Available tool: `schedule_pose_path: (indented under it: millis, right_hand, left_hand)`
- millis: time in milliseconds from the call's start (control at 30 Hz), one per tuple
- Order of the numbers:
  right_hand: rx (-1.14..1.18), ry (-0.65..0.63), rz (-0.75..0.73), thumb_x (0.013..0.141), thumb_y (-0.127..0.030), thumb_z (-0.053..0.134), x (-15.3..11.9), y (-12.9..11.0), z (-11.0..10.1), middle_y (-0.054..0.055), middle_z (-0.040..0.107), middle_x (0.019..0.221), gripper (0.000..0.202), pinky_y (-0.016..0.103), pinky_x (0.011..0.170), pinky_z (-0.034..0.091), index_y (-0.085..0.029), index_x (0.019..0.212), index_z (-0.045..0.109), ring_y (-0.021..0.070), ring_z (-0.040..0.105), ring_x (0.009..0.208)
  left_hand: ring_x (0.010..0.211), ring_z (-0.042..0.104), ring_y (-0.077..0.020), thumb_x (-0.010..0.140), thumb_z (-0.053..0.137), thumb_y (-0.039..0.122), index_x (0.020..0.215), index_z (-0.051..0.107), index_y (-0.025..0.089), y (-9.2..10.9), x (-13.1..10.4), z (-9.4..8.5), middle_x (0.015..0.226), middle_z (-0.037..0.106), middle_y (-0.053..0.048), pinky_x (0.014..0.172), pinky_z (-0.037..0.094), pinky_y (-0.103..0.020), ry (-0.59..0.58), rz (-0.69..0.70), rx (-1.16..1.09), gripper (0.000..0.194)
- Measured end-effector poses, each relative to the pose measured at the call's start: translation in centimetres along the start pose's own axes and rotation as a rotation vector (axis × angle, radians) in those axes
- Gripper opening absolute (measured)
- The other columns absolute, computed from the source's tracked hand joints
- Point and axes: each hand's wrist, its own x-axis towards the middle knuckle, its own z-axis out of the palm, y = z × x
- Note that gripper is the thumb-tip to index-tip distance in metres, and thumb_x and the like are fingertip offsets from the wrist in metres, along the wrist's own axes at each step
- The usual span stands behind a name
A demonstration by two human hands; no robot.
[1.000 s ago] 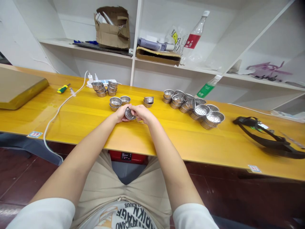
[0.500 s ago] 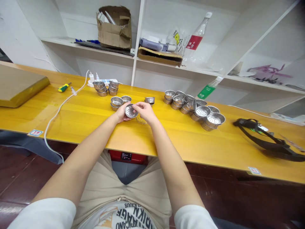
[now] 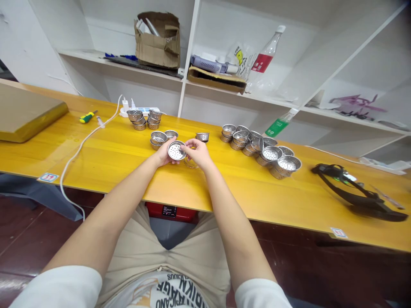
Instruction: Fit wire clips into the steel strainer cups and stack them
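White shelving [image 3: 218,102] fills the top of the frame, behind a glossy yellow table [image 3: 237,188] that runs from left edge to right. Just left of the frame's centre, the left hand [image 3: 163,155] holds a perforated metal cup [image 3: 176,151], tilted so that its dotted inside shows. The right hand [image 3: 198,152] is at the cup's right rim, fingers curled and close together; whether they pinch anything, I cannot tell. Thin wire loops [image 3: 192,164] show on the table below that hand.

More such cups stand around: stacks at upper left [image 3: 154,115] beside a white power strip [image 3: 145,111], a group [image 3: 158,137] just behind the left hand, another cup [image 3: 202,137] behind the right hand, and a large cluster [image 3: 271,153] right of centre. Black headgear [image 3: 349,188] lies at far right, a green-and-yellow screwdriver [image 3: 86,117] at left
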Motion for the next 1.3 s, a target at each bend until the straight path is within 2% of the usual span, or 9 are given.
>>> schedule_pose_path:
  millis: [67,200,367,467,633,767,900,1300]
  right_hand:
    - [0.03,-0.016,0.004,0.074,-0.04,0.087,-0.2,-0.4,0.0,-0.005,0.057,0.075,0.036,0.022,0.046,0.05,-0.02,0.086,0.059,0.0087,0.055,0.053]
    - [0.063,0.032,-0.012,0.072,-0.044,0.088,-0.2,-0.4,-0.1,-0.006,0.056,0.075,0.042,0.023,0.047,0.053,-0.021,0.084,0.055,0.0086,0.056,0.053]
    - [0.067,0.13,-0.01,0.071,-0.048,0.087,0.5,0.6,-0.8,-0.005,0.056,0.078,0.045,0.027,0.05,0.057,-0.023,0.085,0.052,0.0095,0.056,0.054]
    - [0.071,0.143,-0.02,0.071,-0.05,0.085,0.8,1.1,-1.3,-0.004,0.055,0.081,0.045,0.029,0.052,0.059,-0.024,0.085,0.052,0.011,0.057,0.058]
    - [0.061,0.139,-0.008,0.067,-0.049,0.084,1.0,1.6,-1.5,-0.003,0.055,0.083,0.043,0.031,0.051,0.059,-0.023,0.083,0.053,0.0146,0.059,0.066]
    - [-0.114,0.191,-0.063,0.068,-0.044,0.082,1.1,2.3,-1.2,-0.004,0.057,0.08,0.039,0.028,0.054,0.055,-0.024,0.082,0.051,0.0137,0.056,0.065]
    - [-0.312,0.269,-0.144,0.076,-0.039,0.072,1.2,2.9,-1.0,-0.005,0.056,0.071,0.027,0.026,0.063,0.051,-0.025,0.079,0.049,0.0135,0.054,0.066]
    - [-0.448,0.317,-0.227,0.08,-0.039,0.065,0.5,2.1,-0.9,-0.002,0.062,0.074,0.021,0.029,0.074,0.049,-0.025,0.078,0.05,0.0168,0.06,0.07]
  left_hand:
    - [0.045,0.065,-0.0228,0.097,0.038,0.078,0.088,0.069,0.016,0.0,0.0,-0.1,0.062,0.069,-0.012,0.035,0.035,-0.026,0.015,0.006,0.008,0.07]
    - [0.06,0.072,-0.0262,0.097,0.035,0.079,0.098,0.072,0.014,0.1,0.0,0.0,0.075,0.075,-0.015,0.044,0.047,-0.029,0.036,0.047,-0.033,0.074]
    - [0.077,0.075,-0.0244,0.099,0.05,0.062,0.109,0.073,0.014,-0.1,0.0,0.3,0.094,0.079,-0.013,0.061,0.06,-0.033,0.029,0.126,-0.096,0.054]
    - [0.078,0.075,-0.0224,0.096,0.059,0.05,0.11,0.074,0.014,-0.5,0.3,0.2,0.097,0.08,-0.012,0.066,0.061,-0.032,0.07,0.149,-0.089,0.041]
    - [0.08,0.075,-0.0215,0.094,0.064,0.045,0.109,0.076,0.014,-0.9,0.7,-0.1,0.095,0.08,-0.011,0.07,0.06,-0.03,0.101,0.177,-0.076,0.036]
    - [0.079,0.075,-0.0217,0.094,0.064,0.042,0.106,0.077,0.014,-1.0,0.8,-0.1,0.096,0.08,-0.011,0.069,0.061,-0.031,0.087,0.181,-0.075,0.034]
    - [0.081,0.076,-0.0222,0.095,0.064,0.042,0.109,0.078,0.013,-1.0,0.8,0.0,0.098,0.081,-0.012,0.071,0.062,-0.032,0.069,0.167,-0.082,0.035]
    - [0.077,0.076,-0.0214,0.096,0.066,0.046,0.108,0.078,0.013,-0.9,0.8,0.3,0.1,0.081,-0.013,0.068,0.062,-0.031,0.099,0.161,-0.084,0.037]
